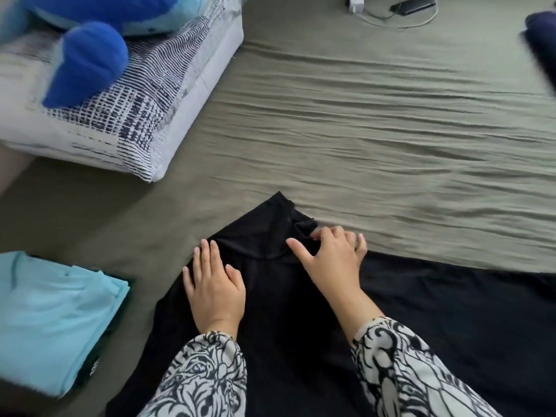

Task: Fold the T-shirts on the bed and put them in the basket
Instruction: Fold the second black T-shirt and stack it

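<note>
The bed [376,121], under an olive sheet rucked into long ridges, fills most of the view and serves as the folding surface; the black T-shirt [301,311] is the landmark here, spread flat at the bed's near edge so it can be creased cleanly, its lower part cut off by the frame and its folds hard to read because the cloth is so dark. Beyond the shirt and to its left sits a patterned pillow [120,115] with a blue plush toy [87,55] on top, both partly out of view; just left of the shirt lies a folded light-blue T-shirt [54,320], apparently finished and set aside, with something dark beneath it that I cannot identify. Far beyond the shirt to its right, a dark blue bundle [538,34] is blurred and cropped, possibly another garment; far beyond it too lie a charger and cable [403,9].

The left hand [215,284] lies on the shirt's left part, fingers straight and together, pressing the cloth, probably to hold it in place; the right hand [331,254] is at the collar end, index finger extended while thumb and other fingers seem to pinch a sleeve or neck fold, likely to draw it inward; the exact hold is partly lost against the black. No basket is visible.
</note>
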